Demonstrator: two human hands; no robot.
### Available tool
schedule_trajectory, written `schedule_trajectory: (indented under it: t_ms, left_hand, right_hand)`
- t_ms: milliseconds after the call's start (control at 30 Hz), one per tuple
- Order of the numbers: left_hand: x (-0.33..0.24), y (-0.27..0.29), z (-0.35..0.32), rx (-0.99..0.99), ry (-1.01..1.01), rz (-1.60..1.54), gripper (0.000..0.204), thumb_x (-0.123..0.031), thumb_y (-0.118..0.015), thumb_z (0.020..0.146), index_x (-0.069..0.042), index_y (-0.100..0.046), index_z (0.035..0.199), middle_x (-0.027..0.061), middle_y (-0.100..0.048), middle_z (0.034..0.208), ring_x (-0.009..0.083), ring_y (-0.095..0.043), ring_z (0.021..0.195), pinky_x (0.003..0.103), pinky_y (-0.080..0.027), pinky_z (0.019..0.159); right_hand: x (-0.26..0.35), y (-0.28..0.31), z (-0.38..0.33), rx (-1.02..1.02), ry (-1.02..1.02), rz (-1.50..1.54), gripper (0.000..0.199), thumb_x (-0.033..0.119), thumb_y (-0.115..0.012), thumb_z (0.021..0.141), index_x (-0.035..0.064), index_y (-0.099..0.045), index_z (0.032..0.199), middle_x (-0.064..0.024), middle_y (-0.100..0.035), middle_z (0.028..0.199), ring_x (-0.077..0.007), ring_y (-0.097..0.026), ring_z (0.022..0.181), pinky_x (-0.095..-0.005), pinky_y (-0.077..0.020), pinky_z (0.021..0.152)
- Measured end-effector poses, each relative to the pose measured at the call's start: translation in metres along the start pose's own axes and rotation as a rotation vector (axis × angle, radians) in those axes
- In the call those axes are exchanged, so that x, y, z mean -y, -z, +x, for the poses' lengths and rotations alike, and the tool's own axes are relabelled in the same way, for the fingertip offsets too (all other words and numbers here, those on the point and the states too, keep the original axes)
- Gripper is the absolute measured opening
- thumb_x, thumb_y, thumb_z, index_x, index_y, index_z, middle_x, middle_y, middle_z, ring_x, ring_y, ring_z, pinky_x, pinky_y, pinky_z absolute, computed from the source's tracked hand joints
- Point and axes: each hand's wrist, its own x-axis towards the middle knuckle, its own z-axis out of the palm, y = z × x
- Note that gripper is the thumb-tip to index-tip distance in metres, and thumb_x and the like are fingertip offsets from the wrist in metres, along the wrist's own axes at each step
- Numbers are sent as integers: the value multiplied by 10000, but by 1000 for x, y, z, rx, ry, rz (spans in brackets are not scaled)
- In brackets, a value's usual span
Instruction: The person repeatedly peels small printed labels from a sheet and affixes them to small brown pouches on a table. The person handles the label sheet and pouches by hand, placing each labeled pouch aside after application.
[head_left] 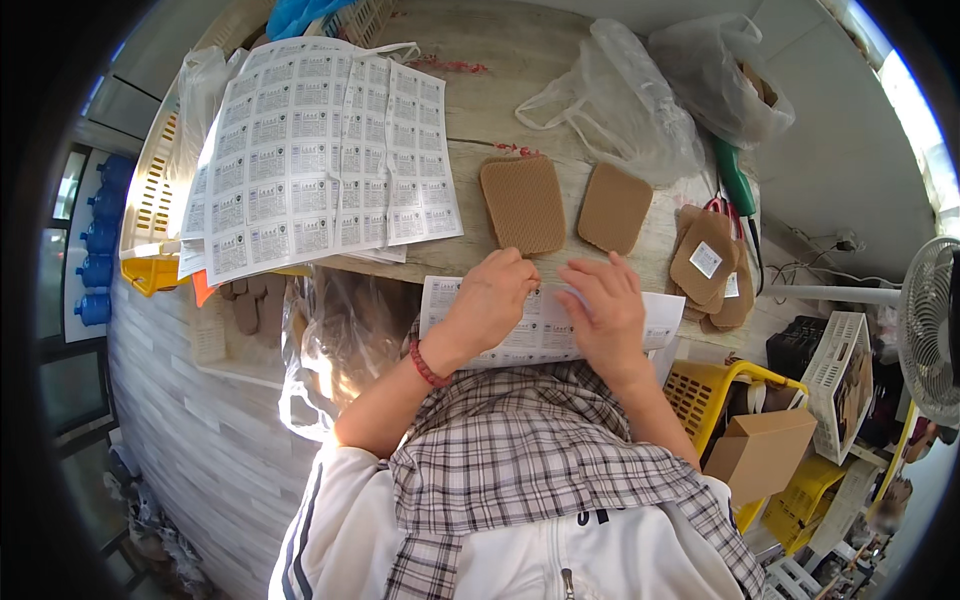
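A sheet of printed labels [655, 312] lies across my lap at the table's front edge, under both hands. My left hand [485, 305] is closed over the sheet, fingertips pinched together close to a brown textured pad [523, 205]. What those fingers hold, if anything, is too small to make out. Beside it, over the sheet's right part, my right hand [607, 312] is open with thumb and fingers apart. A second brown pad [614, 208] lies to the right of the first. Further right sits a pile of brown pads [690, 270], two bearing white stickers [705, 260].
Large label sheets [325, 160] cover the table's left side, overlapping a yellow basket [150, 190]. Clear plastic bags [630, 105] lie at the back right, near a green-handled tool [735, 178] and red-handled scissors [722, 207]. A fan [930, 330] and yellow crate [695, 395] stand right.
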Motion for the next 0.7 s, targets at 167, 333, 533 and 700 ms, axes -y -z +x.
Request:
schedule_trajectory:
  t_ms: [167, 333, 533, 700]
  left_hand:
    - [0, 2, -9, -23, 132, -167, 87, -9, -596, 913, 9, -644, 983, 126, -616, 932, 296, -603, 892, 384, -478, 787]
    - [8, -6, -18, -10, 216, -260, 93, 12, -604, 900, 14, -634, 988, 131, -620, 936, 293, -604, 892, 372, -480, 793]
    - [12, -4, -21, 55, 165, -136, 61, -7, -630, 888, 6, -640, 947, 127, -610, 912, 293, -602, 884, 374, -479, 789]
    - [6, 0, -22, 107, 190, -204, 47, -22, -634, 887, 6, -636, 924, 124, -604, 909, 291, -591, 892, 374, -469, 805]
  right_hand:
    - [3, -33, -16, -30, 57, 2, 295, 106, -775, 778, 94, -695, 1062, -30, -684, 1045, -217, -642, 973, -471, -431, 1051]
    - [-3, -41, -25, -44, 84, 52, 246, 91, -772, 776, 88, -710, 1014, -35, -684, 1017, -229, -643, 954, -449, -469, 1004]
    - [-11, -32, -24, 249, -378, 395, 125, 87, -723, 861, 56, -729, 982, -50, -694, 939, -197, -644, 868, -326, -507, 791]
    - [-23, -19, -5, 580, -942, 868, 137, 137, -713, 883, 29, -738, 964, 4, -672, 838, -65, -568, 729, -223, -422, 611]
